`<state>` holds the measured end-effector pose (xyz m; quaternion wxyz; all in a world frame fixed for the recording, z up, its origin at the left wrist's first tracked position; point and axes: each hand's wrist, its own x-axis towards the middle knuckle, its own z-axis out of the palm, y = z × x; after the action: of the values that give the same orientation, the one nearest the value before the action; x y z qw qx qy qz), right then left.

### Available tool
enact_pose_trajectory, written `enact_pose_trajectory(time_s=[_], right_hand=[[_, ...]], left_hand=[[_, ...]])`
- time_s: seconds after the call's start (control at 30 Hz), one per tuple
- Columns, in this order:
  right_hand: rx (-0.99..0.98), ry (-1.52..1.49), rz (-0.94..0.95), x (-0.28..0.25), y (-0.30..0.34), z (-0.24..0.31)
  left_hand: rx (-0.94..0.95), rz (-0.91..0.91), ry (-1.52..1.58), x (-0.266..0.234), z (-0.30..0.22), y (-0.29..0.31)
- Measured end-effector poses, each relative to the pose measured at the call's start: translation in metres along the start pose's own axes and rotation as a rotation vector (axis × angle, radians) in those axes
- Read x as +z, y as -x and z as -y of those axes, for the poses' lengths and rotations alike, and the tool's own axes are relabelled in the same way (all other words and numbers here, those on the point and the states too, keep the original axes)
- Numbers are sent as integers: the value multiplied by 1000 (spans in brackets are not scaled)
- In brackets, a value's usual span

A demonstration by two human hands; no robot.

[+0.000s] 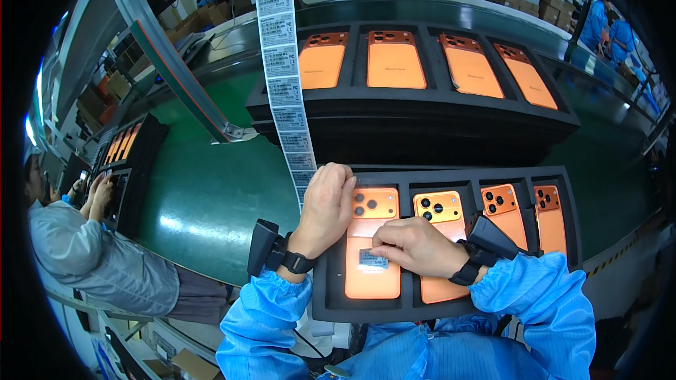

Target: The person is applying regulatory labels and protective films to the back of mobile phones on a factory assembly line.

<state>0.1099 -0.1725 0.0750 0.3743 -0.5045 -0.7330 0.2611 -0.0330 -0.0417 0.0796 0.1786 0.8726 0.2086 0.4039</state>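
A black foam tray in front of me carries several orange phones in separate slots. On the lower back of the leftmost phone lies a small printed label. My right hand pinches that label's right edge between thumb and fingertips. My left hand is closed at the phone's upper left corner, its fingers curled; whatever is in them is hidden. Behind it, a long strip of printed labels hangs down. The second phone is partly covered by my right hand.
Beyond my tray, a stack of black foam trays holds several more orange phones on top. A metal post rises from the green bench. At the left, a co-worker handles things beside another tray.
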Motion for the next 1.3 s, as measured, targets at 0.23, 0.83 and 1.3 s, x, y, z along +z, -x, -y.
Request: enact_pose_trajectory(time_s=[0.23, 0.83, 1.3], right_hand=[[-132, 507, 95, -4, 4, 14], [-408, 219, 256, -1, 2, 19], [-307, 160, -282, 35, -27, 29]], left_hand=[[9, -6, 4, 1, 1, -2], [-508, -109, 869, -89, 34, 59], [-823, -19, 617, -76, 21, 97]])
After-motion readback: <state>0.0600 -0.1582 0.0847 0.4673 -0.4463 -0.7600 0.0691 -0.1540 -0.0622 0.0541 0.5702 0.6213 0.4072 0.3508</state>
